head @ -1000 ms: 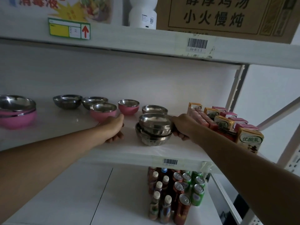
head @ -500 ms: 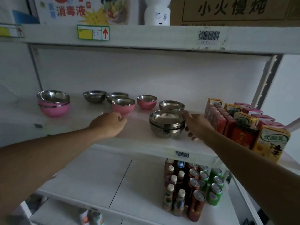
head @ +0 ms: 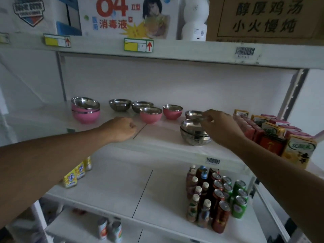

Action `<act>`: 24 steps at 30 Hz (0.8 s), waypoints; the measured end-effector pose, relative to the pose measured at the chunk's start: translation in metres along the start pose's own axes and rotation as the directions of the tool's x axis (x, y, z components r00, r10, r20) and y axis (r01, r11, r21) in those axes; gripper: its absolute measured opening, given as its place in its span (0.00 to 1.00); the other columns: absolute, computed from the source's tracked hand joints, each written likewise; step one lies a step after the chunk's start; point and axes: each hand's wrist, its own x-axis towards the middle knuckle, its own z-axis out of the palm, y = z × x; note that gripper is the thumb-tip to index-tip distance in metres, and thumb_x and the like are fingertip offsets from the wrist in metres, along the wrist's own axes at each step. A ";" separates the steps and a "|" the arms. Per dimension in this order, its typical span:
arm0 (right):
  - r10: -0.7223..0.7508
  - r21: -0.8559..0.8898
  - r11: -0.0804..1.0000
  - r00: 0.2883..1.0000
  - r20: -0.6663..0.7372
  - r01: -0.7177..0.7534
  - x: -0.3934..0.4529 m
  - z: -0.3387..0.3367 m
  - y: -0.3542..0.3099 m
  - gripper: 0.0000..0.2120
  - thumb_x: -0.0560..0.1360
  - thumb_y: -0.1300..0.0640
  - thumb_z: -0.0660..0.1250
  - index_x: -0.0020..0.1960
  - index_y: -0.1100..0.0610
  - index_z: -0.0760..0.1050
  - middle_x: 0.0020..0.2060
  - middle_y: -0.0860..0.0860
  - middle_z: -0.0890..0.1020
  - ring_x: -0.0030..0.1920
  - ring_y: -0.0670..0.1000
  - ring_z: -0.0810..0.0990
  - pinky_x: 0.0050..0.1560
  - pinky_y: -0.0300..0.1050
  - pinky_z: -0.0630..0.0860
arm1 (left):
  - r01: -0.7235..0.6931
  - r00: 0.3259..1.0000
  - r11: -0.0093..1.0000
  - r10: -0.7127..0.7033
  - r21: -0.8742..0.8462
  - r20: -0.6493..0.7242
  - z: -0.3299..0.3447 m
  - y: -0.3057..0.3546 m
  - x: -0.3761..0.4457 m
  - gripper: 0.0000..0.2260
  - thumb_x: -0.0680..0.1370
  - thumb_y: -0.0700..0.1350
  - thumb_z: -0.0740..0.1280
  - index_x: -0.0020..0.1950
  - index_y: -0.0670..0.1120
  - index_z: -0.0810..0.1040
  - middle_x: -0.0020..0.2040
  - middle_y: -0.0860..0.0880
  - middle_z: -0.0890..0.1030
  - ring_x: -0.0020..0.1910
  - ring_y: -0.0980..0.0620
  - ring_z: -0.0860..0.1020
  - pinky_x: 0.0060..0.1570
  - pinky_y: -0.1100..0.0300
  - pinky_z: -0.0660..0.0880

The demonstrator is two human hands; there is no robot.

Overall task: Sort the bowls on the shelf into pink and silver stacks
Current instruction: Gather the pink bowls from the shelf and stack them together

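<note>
Our right hand (head: pixel 219 127) pinches the far silver bowl's (head: pixel 193 114) rim behind the silver stack (head: pixel 194 134); our left hand (head: pixel 121 127) rests clenched, empty. A hasty lift could knock that stack off the shelf (head: pixel 157 135)

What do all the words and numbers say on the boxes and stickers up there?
"84" and "消毒液": white poster box, top shelf.
"醇厚鸡汤" and "小火慢炖": brown carton, top shelf.
"优酸乳": yellow drink carton, middle shelf.
Red up arrows, no readable words: yellow price tags.
Barcode stickers: digits too small.
Blue shield logo: blurred.
Bottles and cans below: labels too small.
</note>
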 end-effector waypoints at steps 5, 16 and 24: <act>-0.017 0.022 1.000 1.000 0.021 0.016 -0.011 0.041 -0.064 0.12 0.81 0.52 0.66 0.60 0.46 0.84 0.49 0.47 0.87 0.44 0.47 0.85 0.48 0.53 0.85 | 0.004 0.999 0.997 -0.001 -0.071 0.047 -0.001 -0.045 -0.014 0.15 0.81 0.59 0.61 0.53 0.51 0.82 0.53 0.48 0.84 0.51 0.45 0.82 0.51 0.56 0.78; 0.034 -0.012 0.999 0.961 0.273 -0.032 -0.002 0.111 -0.101 0.18 0.82 0.44 0.64 0.69 0.47 0.80 0.63 0.49 0.85 0.60 0.51 0.83 0.63 0.50 0.79 | 0.004 0.995 0.997 0.004 -0.075 0.099 0.003 -0.084 -0.004 0.16 0.81 0.60 0.59 0.50 0.51 0.80 0.47 0.49 0.83 0.45 0.48 0.81 0.49 0.53 0.78; 0.001 0.075 0.997 0.955 0.296 -0.024 0.041 0.141 -0.066 0.20 0.84 0.46 0.64 0.72 0.52 0.79 0.66 0.53 0.83 0.60 0.51 0.81 0.57 0.43 0.72 | 0.040 0.997 0.999 -0.040 0.009 0.063 0.004 -0.073 0.034 0.17 0.82 0.57 0.59 0.41 0.47 0.76 0.37 0.50 0.79 0.35 0.50 0.79 0.37 0.56 0.70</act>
